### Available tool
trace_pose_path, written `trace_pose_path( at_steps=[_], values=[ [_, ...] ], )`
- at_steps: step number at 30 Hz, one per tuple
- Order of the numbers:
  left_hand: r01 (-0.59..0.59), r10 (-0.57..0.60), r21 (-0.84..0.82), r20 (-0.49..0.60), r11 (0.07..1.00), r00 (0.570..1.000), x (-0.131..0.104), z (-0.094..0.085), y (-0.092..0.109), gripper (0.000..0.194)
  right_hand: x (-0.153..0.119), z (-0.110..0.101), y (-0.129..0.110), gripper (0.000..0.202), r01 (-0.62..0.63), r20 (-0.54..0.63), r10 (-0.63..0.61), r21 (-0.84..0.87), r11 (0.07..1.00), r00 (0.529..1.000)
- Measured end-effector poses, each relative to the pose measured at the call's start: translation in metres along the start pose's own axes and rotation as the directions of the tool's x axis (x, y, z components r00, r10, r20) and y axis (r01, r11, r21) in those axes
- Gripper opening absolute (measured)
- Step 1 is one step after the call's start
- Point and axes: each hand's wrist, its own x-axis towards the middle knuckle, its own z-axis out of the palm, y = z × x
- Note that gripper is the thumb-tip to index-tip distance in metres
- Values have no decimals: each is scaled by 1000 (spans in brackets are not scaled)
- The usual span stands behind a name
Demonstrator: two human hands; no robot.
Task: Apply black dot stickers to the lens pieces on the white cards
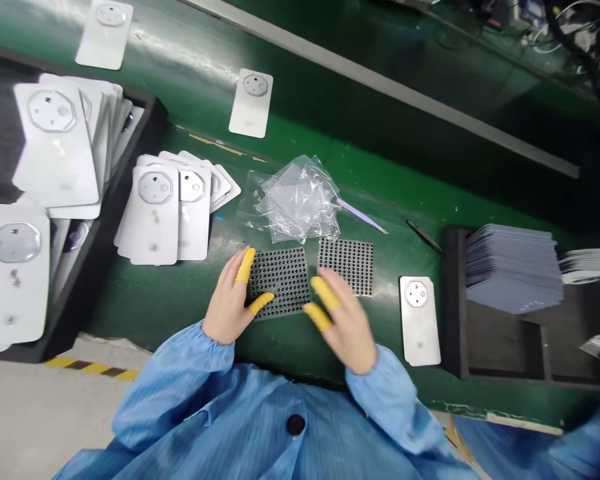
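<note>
Two square clear sheets with rows of small black dots lie on the green table, a left sheet (283, 277) and a right sheet (350, 263). Yellow finger covers are on the thumb and a finger of each hand. My left hand (231, 300) is at the left edge of the left sheet, its thumb over the dots and its finger at the upper corner, spread apart. Slightly blurred, my right hand (347, 323) hovers by the right edge of that sheet and below the other one, fingers apart with nothing between them.
Behind the sheets are crumpled clear plastic bags (300, 200) and lilac tweezers (363, 215). White plates with octagonal sockets (153, 220) are fanned out at left, beside a black tray (145, 133). On the right are a white plate (421, 327), a black pen-like tool (424, 235) and a box of grey plates (515, 267).
</note>
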Motion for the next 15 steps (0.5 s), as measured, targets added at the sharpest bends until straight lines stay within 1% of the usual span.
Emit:
trace_pose_path(
  at_steps=[1, 2, 3, 4, 5, 6, 7, 8, 9, 10, 12, 13, 15],
  values=[
    [26, -26, -11, -20, 1000, 999, -1, -2, 0, 77, 6, 17, -10, 32, 69, 49, -70, 29, 997, 996],
    [89, -90, -27, -47, 996, 995, -2, -4, 1, 76, 10, 32, -15, 27, 119, 49, -122, 60, 991, 991],
    [198, -202, -65, -66, 978, 977, -3, -7, 3, 74, 12, 45, -18, 24, 151, 37, -155, 91, 984, 987],
    [328, -337, -123, -67, 937, 939, -5, -10, 5, 70, 12, 53, -17, 24, 161, 9, -164, 124, 979, 986],
    [451, -466, -189, -45, 873, 884, -8, -14, 9, 63, 11, 59, -16, 25, 157, -26, -155, 164, 974, 988],
    [545, -563, -248, -3, 801, 826, -10, -17, 13, 55, 10, 62, -14, 27, 139, -51, -132, 207, 968, 990],
    [607, -623, -301, 54, 735, 781, -12, -20, 17, 48, 8, 62, -12, 29, 118, -71, -103, 249, 961, 992],
    [640, -649, -359, 112, 680, 752, -13, -22, 22, 45, 7, 60, -12, 32, 100, -85, -79, 286, 953, 993],
    [653, -652, -419, 169, 631, 739, -13, -23, 26, 44, 6, 57, -13, 35, 91, -90, -66, 318, 944, 994],
    [655, -642, -483, 223, 581, 734, -13, -23, 30, 45, 6, 54, -14, 37, 86, -89, -59, 346, 934, 994],
    [651, -607, -616, 327, 443, 724, -10, -21, 36, 50, 8, 47, -20, 39, 60, -81, -29, 412, 909, 996],
    [644, -588, -665, 364, 379, 722, -9, -20, 38, 51, 10, 45, -23, 37, 37, -80, -1, 445, 895, 997],
    [628, -569, -721, 397, 292, 720, -7, -16, 40, 49, 14, 41, -27, 33, -13, -92, 66, 488, 873, 994]
  ],
)
